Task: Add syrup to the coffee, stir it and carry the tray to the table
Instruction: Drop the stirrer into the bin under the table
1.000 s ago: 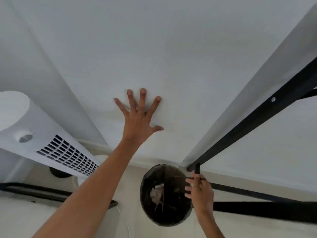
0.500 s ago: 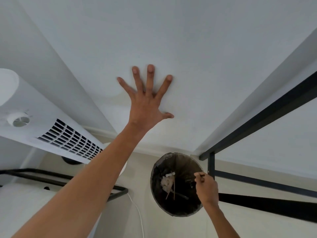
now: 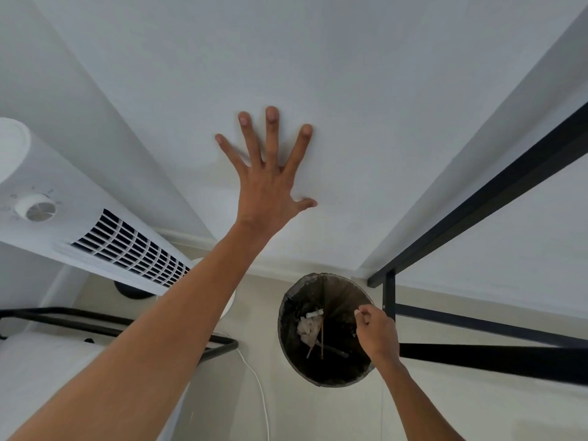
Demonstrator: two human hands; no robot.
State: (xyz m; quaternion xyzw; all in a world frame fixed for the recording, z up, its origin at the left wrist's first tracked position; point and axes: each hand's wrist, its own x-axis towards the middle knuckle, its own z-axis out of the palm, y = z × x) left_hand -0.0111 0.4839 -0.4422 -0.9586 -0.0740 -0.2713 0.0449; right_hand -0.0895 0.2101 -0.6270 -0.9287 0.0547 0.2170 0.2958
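Note:
My left hand (image 3: 267,183) is spread flat against the white wall (image 3: 350,90), fingers apart, holding nothing. My right hand (image 3: 377,332) hovers over the right rim of a round black waste bin (image 3: 289,342) on the floor, its fingers curled into a loose pinch. Whether anything small sits between the fingertips is unclear. Inside the bin lie crumpled paper (image 3: 307,326) and thin wooden sticks (image 3: 322,337). No coffee, syrup or tray is in view.
A white tower fan (image 3: 95,230) stands at the left. Below it are a black metal rail (image 3: 79,316) and a white cable (image 3: 257,383). The black frame (image 3: 477,202) of a white table runs along the right, its leg (image 3: 389,294) right beside the bin.
The view has shifted, so the bin and both hands sit further right in the frame. My right hand has dropped lower over the bin's rim. The left hand stays flat on the wall.

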